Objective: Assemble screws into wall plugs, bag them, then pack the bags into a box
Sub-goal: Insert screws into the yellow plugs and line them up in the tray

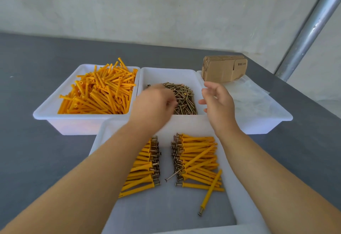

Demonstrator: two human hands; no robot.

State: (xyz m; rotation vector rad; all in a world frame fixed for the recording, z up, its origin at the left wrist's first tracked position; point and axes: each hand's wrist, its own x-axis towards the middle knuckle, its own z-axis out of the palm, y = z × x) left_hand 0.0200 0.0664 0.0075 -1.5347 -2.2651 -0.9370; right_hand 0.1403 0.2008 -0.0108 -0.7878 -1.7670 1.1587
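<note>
The heap of long orange plastic wall plugs (97, 93) fills the left white tray. The blurred left hand (154, 102) reaches over the brass screws (184, 99) in the middle tray, directly below its fingers; grip unclear. The right hand (217, 104) hovers beside them, fingers relaxed, empty.

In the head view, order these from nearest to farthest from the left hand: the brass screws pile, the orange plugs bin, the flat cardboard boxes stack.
1. The pile of brass screws, right under the left hand, in the middle bin.
2. The white bin of loose orange plastic plugs, to its left.
3. The stack of flat brown cardboard boxes, far right, behind.
</note>
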